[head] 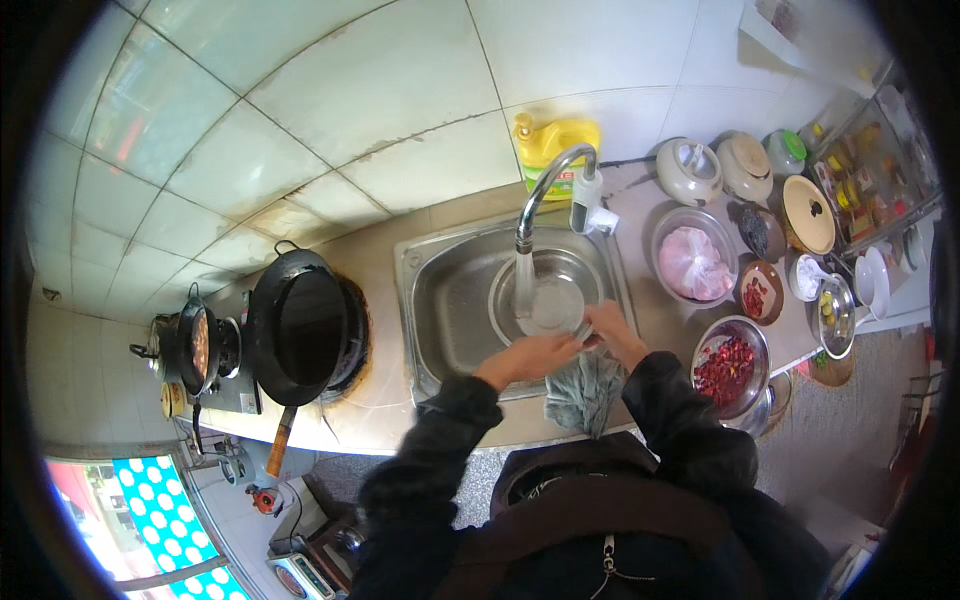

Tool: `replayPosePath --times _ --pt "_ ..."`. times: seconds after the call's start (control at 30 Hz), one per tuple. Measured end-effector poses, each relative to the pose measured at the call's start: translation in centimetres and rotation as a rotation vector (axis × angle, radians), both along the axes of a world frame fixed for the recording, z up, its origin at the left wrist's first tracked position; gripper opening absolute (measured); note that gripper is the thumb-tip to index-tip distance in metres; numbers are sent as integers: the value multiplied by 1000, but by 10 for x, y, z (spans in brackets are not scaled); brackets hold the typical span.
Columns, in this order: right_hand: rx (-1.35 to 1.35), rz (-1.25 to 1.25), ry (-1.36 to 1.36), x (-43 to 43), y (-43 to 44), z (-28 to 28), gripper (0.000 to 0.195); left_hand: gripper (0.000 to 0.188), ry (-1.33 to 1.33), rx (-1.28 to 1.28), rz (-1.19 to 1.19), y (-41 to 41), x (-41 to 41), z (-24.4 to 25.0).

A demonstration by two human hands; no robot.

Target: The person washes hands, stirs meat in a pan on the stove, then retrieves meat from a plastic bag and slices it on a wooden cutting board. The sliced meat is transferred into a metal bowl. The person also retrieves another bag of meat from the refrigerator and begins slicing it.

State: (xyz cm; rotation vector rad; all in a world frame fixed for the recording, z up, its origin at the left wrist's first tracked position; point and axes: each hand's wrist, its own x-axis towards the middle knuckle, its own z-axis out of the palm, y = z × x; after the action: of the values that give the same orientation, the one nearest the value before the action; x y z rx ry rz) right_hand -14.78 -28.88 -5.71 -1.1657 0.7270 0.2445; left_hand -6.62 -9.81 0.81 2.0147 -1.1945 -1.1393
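Observation:
My left hand (536, 355) and my right hand (613, 330) meet over the near right rim of a metal basin (500, 320). Their fingertips come together there, and whether something small lies between them is hidden. The basin stands in a stainless steel sink (442, 300) and holds water. From a curved chrome faucet (534, 199) a stream of water (524, 285) falls into it. A wet grey cloth (583, 394) drapes over the sink's front edge, just below my hands.
Left of the sink, a black wok (307, 330) sits on a burner, its wooden handle (280, 442) jutting past the counter edge. A yellow detergent jug (555, 150) stands behind the faucet. On the right are a bowl of chopped red peppers (724, 367), a bagged pink item (694, 259) and lidded pots (744, 165).

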Motion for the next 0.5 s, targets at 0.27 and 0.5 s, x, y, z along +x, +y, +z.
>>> replayPosePath --times 0.27,0.5 --pt "105 129 77 -12 37 27 27 57 -912 -111 -62 56 47 -39" --pt "22 75 119 -4 21 48 30 55 -132 32 78 30 37 -40"
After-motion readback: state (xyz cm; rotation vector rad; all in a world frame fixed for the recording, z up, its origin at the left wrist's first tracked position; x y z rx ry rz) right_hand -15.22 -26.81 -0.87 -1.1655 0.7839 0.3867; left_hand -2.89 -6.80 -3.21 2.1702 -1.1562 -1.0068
